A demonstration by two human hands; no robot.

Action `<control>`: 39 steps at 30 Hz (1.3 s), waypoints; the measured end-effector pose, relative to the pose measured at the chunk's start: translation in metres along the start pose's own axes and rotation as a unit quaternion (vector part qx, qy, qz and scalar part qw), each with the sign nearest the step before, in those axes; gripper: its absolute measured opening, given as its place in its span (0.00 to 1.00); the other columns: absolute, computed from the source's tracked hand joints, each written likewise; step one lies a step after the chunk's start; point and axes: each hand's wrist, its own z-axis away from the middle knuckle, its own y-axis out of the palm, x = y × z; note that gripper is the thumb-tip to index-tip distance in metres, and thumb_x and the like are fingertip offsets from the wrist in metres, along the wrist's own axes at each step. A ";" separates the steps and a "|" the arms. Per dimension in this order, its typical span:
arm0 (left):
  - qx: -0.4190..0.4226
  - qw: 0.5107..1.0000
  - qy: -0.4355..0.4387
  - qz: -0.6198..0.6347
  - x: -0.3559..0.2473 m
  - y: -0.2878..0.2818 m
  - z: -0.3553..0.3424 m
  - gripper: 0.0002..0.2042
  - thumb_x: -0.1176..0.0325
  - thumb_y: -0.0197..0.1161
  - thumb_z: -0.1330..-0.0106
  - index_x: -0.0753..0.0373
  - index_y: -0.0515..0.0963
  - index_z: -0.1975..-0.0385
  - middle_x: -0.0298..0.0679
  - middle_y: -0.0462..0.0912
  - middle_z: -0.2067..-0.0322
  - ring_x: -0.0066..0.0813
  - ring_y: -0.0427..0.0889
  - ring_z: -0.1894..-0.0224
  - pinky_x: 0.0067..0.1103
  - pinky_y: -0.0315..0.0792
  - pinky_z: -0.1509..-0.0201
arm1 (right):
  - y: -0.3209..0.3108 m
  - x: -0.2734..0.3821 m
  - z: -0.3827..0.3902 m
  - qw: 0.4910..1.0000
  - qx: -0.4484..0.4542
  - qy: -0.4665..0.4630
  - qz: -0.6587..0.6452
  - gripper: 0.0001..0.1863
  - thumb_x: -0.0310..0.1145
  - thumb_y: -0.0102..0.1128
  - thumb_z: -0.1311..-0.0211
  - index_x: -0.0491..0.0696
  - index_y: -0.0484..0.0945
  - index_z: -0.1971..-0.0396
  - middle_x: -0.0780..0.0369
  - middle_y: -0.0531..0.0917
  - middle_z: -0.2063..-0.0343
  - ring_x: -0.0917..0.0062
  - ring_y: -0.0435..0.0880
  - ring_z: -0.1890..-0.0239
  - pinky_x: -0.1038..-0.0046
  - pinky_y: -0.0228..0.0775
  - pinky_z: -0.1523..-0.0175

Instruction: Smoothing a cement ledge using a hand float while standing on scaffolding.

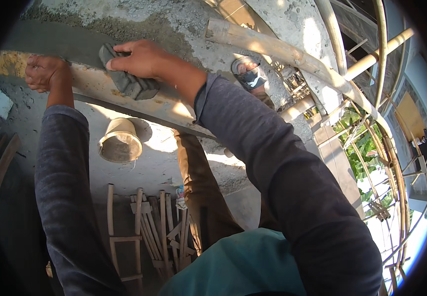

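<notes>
My right hand (142, 60) is closed around a grey, cement-caked hand float (130, 85), which lies over the edge of a long board (97, 80). The fingers cover part of the float. My left hand (48, 74) is closed over the same board farther left, its fingers curled at the edge; the fingertips are partly hidden. Smooth wet mortar (60, 39) runs along the far side of the board, with rougher mortar (139, 30) spread beyond it.
A cement-stained bucket (120, 140) stands below the board. My sandalled foot (249, 73) rests on the concrete at right. A thick bamboo pole (272, 47) crosses nearby, with bamboo scaffolding (393, 148) at far right. A wooden ladder (124, 239) and several sticks stand lower down.
</notes>
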 end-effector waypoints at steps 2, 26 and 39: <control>-0.002 1.000 -0.014 0.002 -0.003 0.003 0.006 0.28 0.45 0.35 0.31 0.58 0.79 0.56 0.47 0.74 0.49 0.47 0.64 0.41 0.42 0.54 0.37 | -0.006 -0.032 0.015 0.998 -0.020 0.034 0.057 0.38 0.56 0.64 0.51 0.51 0.71 0.40 0.50 0.77 0.46 0.61 0.78 0.46 0.69 0.68 0.42; -0.060 0.942 -0.002 0.331 0.037 -0.087 0.087 0.17 0.61 0.52 0.29 0.70 0.72 0.51 0.50 0.75 0.53 0.40 0.78 0.54 0.29 0.69 0.48 | -0.041 -0.075 0.230 0.956 -0.002 0.093 -0.277 0.41 0.41 0.60 0.45 0.41 0.57 0.33 0.54 0.68 0.38 0.71 0.68 0.37 0.69 0.59 0.35; 0.577 0.621 -0.225 0.481 0.085 -0.297 0.333 0.20 0.73 0.63 0.43 0.69 0.69 0.51 0.56 0.76 0.58 0.55 0.77 0.54 0.37 0.71 0.50 | 0.369 -0.074 0.034 0.632 0.334 -0.129 0.687 0.33 0.44 0.64 0.50 0.66 0.70 0.40 0.52 0.74 0.52 0.58 0.78 0.51 0.62 0.72 0.47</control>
